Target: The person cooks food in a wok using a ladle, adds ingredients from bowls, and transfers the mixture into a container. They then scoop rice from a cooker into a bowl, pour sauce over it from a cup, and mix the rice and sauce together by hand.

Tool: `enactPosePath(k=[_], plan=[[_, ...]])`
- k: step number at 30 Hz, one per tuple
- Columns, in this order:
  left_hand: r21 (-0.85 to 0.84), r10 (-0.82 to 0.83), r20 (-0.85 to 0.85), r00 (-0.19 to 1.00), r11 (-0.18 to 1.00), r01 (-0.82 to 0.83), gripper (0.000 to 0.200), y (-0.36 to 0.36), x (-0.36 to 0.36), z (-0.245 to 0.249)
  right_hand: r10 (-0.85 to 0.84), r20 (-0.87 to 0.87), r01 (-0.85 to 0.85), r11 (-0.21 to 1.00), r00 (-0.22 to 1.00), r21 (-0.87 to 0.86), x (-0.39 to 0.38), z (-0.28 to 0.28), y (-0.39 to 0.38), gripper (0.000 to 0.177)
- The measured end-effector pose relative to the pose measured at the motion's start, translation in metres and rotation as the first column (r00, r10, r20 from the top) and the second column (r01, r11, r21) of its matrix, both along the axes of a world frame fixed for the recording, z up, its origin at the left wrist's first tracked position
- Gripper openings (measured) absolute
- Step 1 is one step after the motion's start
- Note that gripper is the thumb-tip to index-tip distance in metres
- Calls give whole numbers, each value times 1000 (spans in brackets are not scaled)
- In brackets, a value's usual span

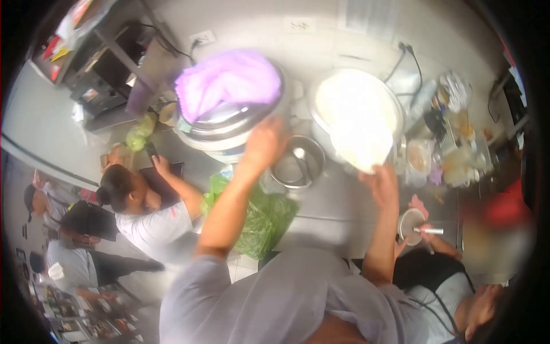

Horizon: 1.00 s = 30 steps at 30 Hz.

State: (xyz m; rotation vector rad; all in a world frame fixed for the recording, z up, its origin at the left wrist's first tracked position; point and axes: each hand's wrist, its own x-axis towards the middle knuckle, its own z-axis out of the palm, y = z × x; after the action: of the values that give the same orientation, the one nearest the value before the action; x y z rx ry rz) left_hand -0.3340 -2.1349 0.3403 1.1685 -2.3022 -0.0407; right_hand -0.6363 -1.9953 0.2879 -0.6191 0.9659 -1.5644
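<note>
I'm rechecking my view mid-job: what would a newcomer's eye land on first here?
Likely the purple cloth heaped on the lidded pot at upper left, the left hand beside it. Next, the glaring white material over the round container right of center, its near corner pinched by the right hand. Then the green bag, partly behind the left forearm.

Grey metal table [338, 198]: lg lidded cooker [213, 141] on L, metal bowl [282, 172] mid, just beside it; lg round pot [325, 135] R of that. Far R, misc. containers [420, 155], blurry, w/ sm. pink item [418, 203] nr front edge. Far L, greenish bundle [138, 136].
</note>
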Motion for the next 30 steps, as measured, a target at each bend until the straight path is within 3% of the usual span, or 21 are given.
enactPosePath(k=[2, 4, 6, 8, 10, 12, 14, 17, 18, 23, 26, 30], plan=[[-160, 105, -79, 991, 980, -117, 43, -45, 33, 48, -42, 27, 41, 999, 999, 31, 7, 2, 16, 38], [-437, 384, 19, 923, 833, -338, 53, -90, 62, 89, -85, 24, 84, 995, 996, 53, 13, 9, 34, 42], [-203, 495, 271, 826, 868, -454, 58, -123, 80, 103, -31, 16, 30, 999, 999, 32, 11, 5, 47, 44], [-66, 389, 309, 868, 919, -389, 58, -193, 109, 69, 3, 27, -4, 1000, 1000, 30, 12, -1, 61, 48], [-138, 418, 252, 873, 908, -396, 47, -213, 115, 66, -12, 52, 9, 999, 999, 49, 10, -6, 77, 54], [-205, 421, 136, 897, 898, -390, 44, -209, 95, 93, -42, 54, 38, 997, 998, 72, 15, 1, 94, 53], [-297, 194, -4, 981, 937, -186, 43, -201, 61, 124, -66, 80, 58, 993, 995, 99, 22, 2, 113, 53], [-340, -114, 48, 992, 932, 123, 44, -166, -35, 152, -19, 110, 8, 995, 994, 101, 27, 0, 128, 53], [-408, -210, 122, 970, 881, 241, 45, -167, -66, 143, -5, 106, -6, 995, 994, 97, 28, 0, 132, 53], [-159, -208, 279, 937, 953, 259, 36, -143, -231, 66, -27, 94, 18, 996, 995, 92, 33, -12, 152, 57], [-115, -242, 297, 924, 951, 286, 38, -146, -274, 14, -14, 83, 9, 998, 996, 62, 32, -10, 164, 61], [-14, -199, 295, 934, 977, 213, 38, -148, -287, -11, -1, 83, -6, 997, 997, 79, 24, -5, 176, 64]])
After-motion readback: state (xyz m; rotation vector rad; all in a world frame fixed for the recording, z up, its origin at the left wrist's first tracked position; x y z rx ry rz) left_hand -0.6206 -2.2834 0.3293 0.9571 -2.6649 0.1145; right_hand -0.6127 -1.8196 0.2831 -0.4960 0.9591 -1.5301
